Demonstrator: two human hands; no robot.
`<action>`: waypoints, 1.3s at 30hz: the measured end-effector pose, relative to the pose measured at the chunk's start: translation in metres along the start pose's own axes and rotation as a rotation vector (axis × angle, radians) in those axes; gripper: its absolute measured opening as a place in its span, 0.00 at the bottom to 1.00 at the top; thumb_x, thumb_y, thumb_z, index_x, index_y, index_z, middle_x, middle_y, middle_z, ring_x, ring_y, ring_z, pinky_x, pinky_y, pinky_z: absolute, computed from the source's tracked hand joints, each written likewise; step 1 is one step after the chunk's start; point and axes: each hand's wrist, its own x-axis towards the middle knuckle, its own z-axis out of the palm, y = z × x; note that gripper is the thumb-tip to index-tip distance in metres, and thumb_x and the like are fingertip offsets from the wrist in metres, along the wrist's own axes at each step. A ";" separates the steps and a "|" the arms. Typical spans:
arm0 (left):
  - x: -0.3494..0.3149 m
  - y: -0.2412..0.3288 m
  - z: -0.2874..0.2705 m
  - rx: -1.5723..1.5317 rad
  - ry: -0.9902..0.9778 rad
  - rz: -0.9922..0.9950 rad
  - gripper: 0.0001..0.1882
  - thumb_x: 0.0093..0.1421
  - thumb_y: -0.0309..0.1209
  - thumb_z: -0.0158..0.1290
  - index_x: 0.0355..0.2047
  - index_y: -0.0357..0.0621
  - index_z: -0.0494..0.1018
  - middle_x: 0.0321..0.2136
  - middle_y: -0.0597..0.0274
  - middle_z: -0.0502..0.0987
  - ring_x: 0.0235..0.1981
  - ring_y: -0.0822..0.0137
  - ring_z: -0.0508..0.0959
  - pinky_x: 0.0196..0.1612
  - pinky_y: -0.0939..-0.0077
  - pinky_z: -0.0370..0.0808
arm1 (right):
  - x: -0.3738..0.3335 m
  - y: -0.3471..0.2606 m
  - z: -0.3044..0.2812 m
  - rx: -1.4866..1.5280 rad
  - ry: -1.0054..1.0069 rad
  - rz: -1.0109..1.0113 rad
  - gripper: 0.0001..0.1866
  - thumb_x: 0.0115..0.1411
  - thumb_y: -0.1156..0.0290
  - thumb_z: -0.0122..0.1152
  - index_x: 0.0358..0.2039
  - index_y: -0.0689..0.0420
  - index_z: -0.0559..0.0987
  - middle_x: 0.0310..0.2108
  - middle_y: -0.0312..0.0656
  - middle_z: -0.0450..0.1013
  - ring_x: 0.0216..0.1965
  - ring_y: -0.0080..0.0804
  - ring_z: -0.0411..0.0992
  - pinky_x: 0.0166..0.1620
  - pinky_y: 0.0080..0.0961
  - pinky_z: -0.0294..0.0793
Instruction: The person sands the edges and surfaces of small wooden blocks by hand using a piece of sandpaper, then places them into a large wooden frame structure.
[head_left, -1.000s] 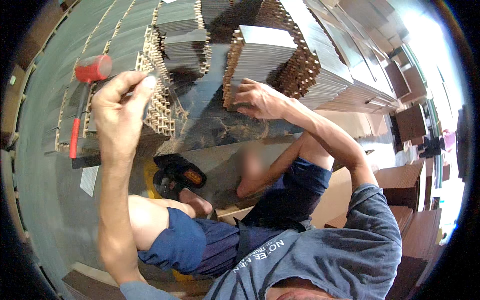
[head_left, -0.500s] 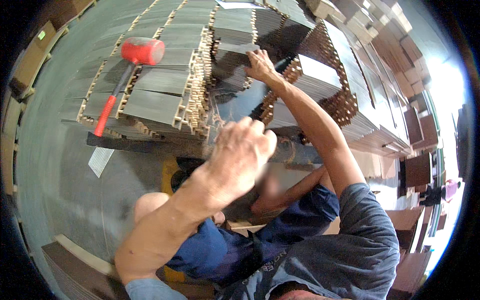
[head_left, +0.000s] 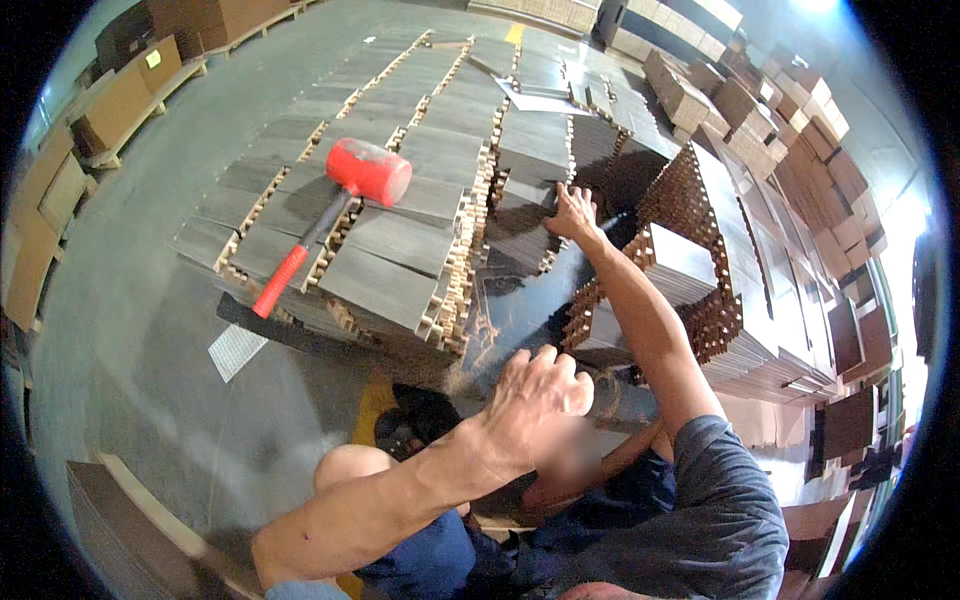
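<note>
Grey plank stacks [head_left: 400,215] cover the floor, edges aligned. Red mallet [head_left: 335,205] lies flat atop them, within reach. Right hand [head_left: 572,212] presses spread fingers on a plank end between stacks, holding nothing. Left hand [head_left: 535,398] hovers curled, apparently empty.

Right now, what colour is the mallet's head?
Red, on the mallet with a black-and-red handle; head view.
</note>
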 end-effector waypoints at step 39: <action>0.040 -0.044 -0.027 -0.859 0.679 -0.665 0.06 0.57 0.24 0.60 0.35 0.37 0.77 0.29 0.67 0.79 0.29 0.77 0.76 0.35 0.81 0.74 | -0.222 -0.040 -0.149 0.872 0.248 -0.420 0.44 0.49 0.51 0.70 0.56 0.67 0.62 0.47 0.53 0.65 0.51 0.46 0.66 0.54 0.39 0.68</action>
